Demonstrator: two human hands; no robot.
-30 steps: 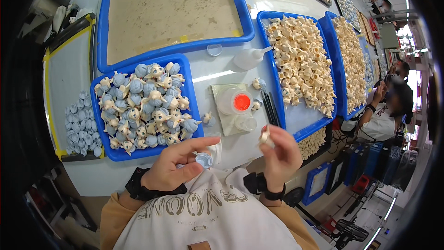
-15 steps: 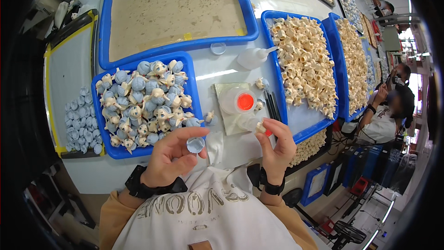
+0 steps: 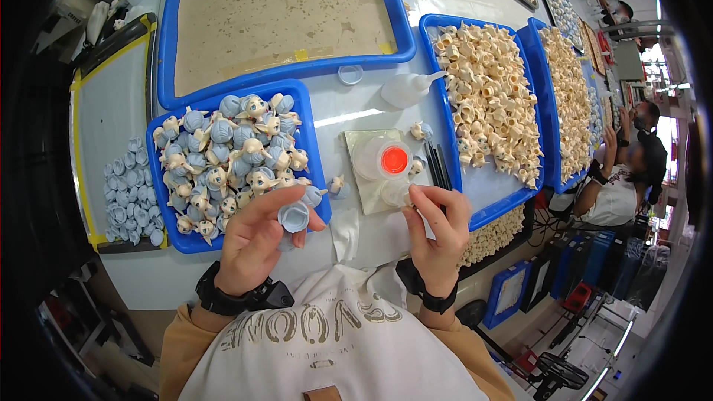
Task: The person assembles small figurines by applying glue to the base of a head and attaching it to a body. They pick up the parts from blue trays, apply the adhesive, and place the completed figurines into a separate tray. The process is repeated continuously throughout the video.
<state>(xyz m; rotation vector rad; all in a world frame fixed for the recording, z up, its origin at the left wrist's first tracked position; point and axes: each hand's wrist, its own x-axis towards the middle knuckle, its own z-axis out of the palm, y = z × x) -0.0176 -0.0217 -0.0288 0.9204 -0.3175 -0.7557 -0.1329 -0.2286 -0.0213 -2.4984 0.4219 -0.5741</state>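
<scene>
A hollow, pale blue doll hair piece [image 3: 293, 215] is held between the bent fingers and thumb of my left hand [image 3: 256, 234], its opening facing up. The fingers of my right hand [image 3: 440, 229] are pinched together beside a small clear container [image 3: 396, 191]; what they grip is too small or hidden to make out. Close by on a pale square pad [image 3: 362, 178] stands a translucent jar [image 3: 371, 156] with a red-orange round top [image 3: 394, 160].
Doll heads with blue hair fill a blue tray [image 3: 316, 104] at left, beside loose blue pieces [image 3: 130, 193]. Cream doll parts [image 3: 486, 96] lie in trays at right. A squeeze bottle [image 3: 405, 91], dark sticks [image 3: 438, 167] and a large blue-rimmed tray [image 3: 405, 30] are farther off. People sit at right.
My left hand has shifted left with the blue hair piece and turned its opening upward. My right hand has moved slightly left toward the clear container; the cream piece in its fingers no longer shows.
</scene>
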